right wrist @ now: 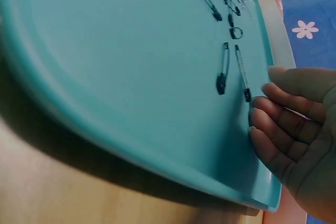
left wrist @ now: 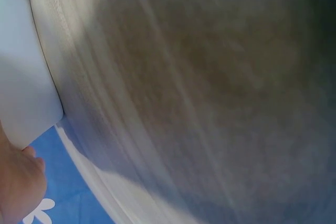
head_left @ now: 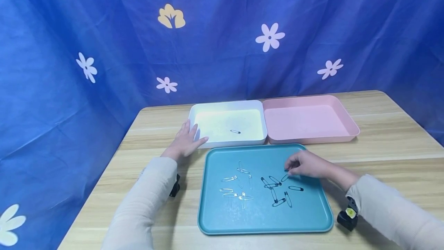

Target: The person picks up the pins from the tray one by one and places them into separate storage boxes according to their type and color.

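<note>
In the head view my left hand (head_left: 185, 142) lies with spread fingers against the left wall of the white tray (head_left: 222, 141). One dark safety pin (head_left: 235, 131) lies inside that tray. My right hand (head_left: 306, 165) is low over the teal tray (head_left: 267, 223), its fingers loosely bent. Its fingertips are beside a black safety pin (right wrist: 242, 74), with a small gap between thumb and forefinger and no pin visible there. Several more black safety pins (head_left: 296, 188) lie nearby on the teal tray, and several silver safety pins (head_left: 229, 195) are on its left half.
A pink tray (head_left: 308, 122) stands behind the teal one, against the white tray's right side. All three are on a wooden table (head_left: 392, 161). Behind it hangs a blue flowered cloth (head_left: 215, 49). Each wrist wears a dark camera (head_left: 348, 217).
</note>
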The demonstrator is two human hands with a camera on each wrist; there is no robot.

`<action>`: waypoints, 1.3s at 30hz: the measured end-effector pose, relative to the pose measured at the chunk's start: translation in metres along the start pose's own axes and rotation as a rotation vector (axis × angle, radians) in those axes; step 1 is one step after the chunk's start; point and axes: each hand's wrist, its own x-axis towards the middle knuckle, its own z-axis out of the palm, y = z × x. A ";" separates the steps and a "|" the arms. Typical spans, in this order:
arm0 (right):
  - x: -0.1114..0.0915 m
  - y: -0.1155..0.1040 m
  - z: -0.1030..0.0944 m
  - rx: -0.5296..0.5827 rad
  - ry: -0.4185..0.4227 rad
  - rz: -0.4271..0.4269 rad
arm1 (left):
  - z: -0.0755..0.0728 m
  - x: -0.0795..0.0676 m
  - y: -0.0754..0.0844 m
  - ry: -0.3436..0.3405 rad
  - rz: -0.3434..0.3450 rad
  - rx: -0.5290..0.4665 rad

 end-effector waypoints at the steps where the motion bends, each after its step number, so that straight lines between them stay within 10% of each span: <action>1: 0.000 0.000 0.001 0.000 -0.006 -0.003 | 0.000 0.000 0.000 -0.002 -0.001 0.000; 23: 0.003 -0.002 0.010 -0.136 -0.041 -0.027 | 0.000 0.000 0.000 0.004 0.000 0.001; 39: 0.005 -0.002 0.007 -0.037 -0.034 -0.013 | -0.002 -0.001 0.002 -0.008 -0.009 -0.003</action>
